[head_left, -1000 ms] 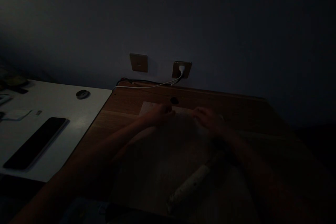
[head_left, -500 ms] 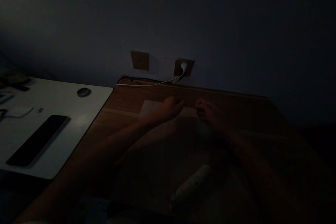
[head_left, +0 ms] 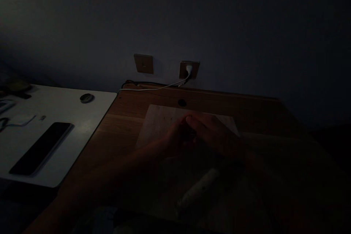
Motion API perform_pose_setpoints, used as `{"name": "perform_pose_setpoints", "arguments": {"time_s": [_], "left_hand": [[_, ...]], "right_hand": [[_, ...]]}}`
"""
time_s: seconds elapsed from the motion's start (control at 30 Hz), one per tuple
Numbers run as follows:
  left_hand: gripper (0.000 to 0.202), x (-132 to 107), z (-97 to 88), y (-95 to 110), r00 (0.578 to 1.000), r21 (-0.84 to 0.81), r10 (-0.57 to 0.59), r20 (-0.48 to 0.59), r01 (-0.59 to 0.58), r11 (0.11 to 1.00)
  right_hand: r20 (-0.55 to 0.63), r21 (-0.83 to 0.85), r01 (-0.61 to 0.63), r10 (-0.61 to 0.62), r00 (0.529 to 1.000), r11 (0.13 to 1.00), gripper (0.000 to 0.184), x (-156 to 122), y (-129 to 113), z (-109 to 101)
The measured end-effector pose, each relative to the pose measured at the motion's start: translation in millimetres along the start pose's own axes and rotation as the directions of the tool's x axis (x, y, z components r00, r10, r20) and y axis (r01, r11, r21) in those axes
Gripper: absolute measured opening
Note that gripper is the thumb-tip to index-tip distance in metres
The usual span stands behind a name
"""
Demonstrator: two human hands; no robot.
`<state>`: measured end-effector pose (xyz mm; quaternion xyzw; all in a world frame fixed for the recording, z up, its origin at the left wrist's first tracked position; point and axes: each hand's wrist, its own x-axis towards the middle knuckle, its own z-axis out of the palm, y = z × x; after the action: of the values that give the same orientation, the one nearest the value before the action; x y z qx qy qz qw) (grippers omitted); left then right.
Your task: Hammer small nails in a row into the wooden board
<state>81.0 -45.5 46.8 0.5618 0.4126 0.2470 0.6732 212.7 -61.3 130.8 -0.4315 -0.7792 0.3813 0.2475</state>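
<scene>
The scene is very dark. My left hand point(head_left: 181, 133) and my right hand point(head_left: 210, 128) meet above a pale flat sheet or board point(head_left: 157, 119) on the wooden desk. The fingers of both hands are curled and touch each other. Whatever may be between them is hidden. Closer to me lies a pale, roughly cylindrical thing point(head_left: 197, 189), slanting up to the right; its far end fades into shadow below my right forearm, and its kind cannot be made out.
On the left a white table point(head_left: 82, 139) adjoins the wooden desk point(head_left: 117, 124). It bears a dark phone-like slab point(head_left: 41, 148) and a small round dark object point(head_left: 86, 98). A white cable point(head_left: 156, 89) runs along the wall to a socket point(head_left: 189, 69). A dark round spot point(head_left: 182, 102) shows behind the sheet.
My hands were apart near the sheet's far edge; they have come together and moved nearer to me. More of the sheet and the dark round spot now show.
</scene>
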Motion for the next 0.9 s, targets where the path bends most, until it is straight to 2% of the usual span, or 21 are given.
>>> {"name": "perform_pose_setpoints", "arguments": {"time_s": [0.1, 0.17, 0.23, 0.3, 0.4, 0.5, 0.57, 0.6, 0.63, 0.7, 0.77, 0.8, 0.87, 0.9], "left_hand": [[0.039, -0.1, -5.5, 0.6, 0.993, -0.343, -0.121, 0.004, 0.115, 0.932], [0.033, 0.2, -8.4, 0.8, 0.992, -0.340, -0.128, -0.006, 0.118, 0.933], [0.031, 0.0, -10.0, 0.1, 0.999, -0.185, -0.050, -0.019, 0.046, 0.982], [0.029, -1.3, -10.4, -1.7, 0.995, 0.094, 0.104, 0.010, -0.105, 0.990], [0.028, -7.1, -9.1, -3.7, 0.934, 0.425, 0.322, 0.154, -0.357, 0.832], [0.027, -20.5, -10.1, 1.4, 0.865, 0.518, 0.401, 0.303, -0.502, 0.692], [0.026, -34.3, -15.1, 9.2, 0.834, 0.505, 0.414, 0.365, -0.551, 0.664], [0.027, -42.5, -19.2, 13.5, 0.824, 0.486, 0.417, 0.382, -0.563, 0.668], [0.029, -51.2, -24.3, 17.0, 0.818, 0.465, 0.419, 0.393, -0.570, 0.678], [0.032, -69.2, -37.1, 19.3, 0.818, 0.447, 0.422, 0.392, -0.570, 0.690], [0.033, -87.0, -51.8, 11.4, 0.843, 0.513, 0.414, 0.343, -0.537, 0.669], [0.033, -95.8, -59.5, 3.2, 0.862, 0.586, 0.415, 0.291, -0.504, 0.635], [0.027, -114.0, -74.5, -19.8, 0.870, 0.746, 0.477, 0.123, -0.398, 0.534], [0.025, -123.8, -81.5, -33.0, 0.866, 0.810, 0.500, 0.001, -0.294, 0.507]], "right_hand": [[-0.061, 0.030, 0.005, -0.003, 0.998, 1.000, 0.032, -13.0, 2.4, -6.6], [-0.141, 0.033, -0.011, 0.015, 0.990, 0.999, 0.034, -22.0, 7.9, -10.9], [-0.227, 0.058, -0.075, 0.086, 0.970, 0.996, 0.036, -30.9, 16.1, -14.0], [-0.287, 0.104, -0.151, 0.175, 0.942, 0.983, 0.038, -40.3, 25.1, -15.2], [-0.326, 0.163, -0.212, 0.255, 0.910, 0.964, 0.039, -56.9, 34.0, -13.6], [-0.369, 0.183, -0.258, 0.310, 0.876, 0.949, 0.037, -78.8, 35.2, -9.4], [-0.450, 0.185, -0.289, 0.342, 0.825, 0.939, 0.032, -96.8, 35.3, -6.7], [-0.512, 0.180, -0.305, 0.354, 0.783, 0.935, 0.030, -106.8, 36.5, -5.7], [-0.581, 0.168, -0.325, 0.360, 0.730, 0.931, 0.029, -117.2, 39.0, -4.8], [-0.728, 0.127, -0.399, 0.358, 0.585, 0.908, 0.028, -139.4, 48.8, -3.0], [-0.822, 0.072, -0.502, 0.336, 0.460, 0.862, 0.030, -161.8, 63.7, 0.4], [-0.839, 0.068, -0.539, 0.341, 0.424, 0.840, 0.032, -172.4, 72.0, 3.2], [-0.810, 0.065, -0.622, 0.406, 0.424, 0.780, 0.045, -190.8, 87.0, 11.1], [-0.783, 0.057, -0.669, 0.449, 0.430, 0.741, 0.050, -197.8, 92.7, 15.9]]}}
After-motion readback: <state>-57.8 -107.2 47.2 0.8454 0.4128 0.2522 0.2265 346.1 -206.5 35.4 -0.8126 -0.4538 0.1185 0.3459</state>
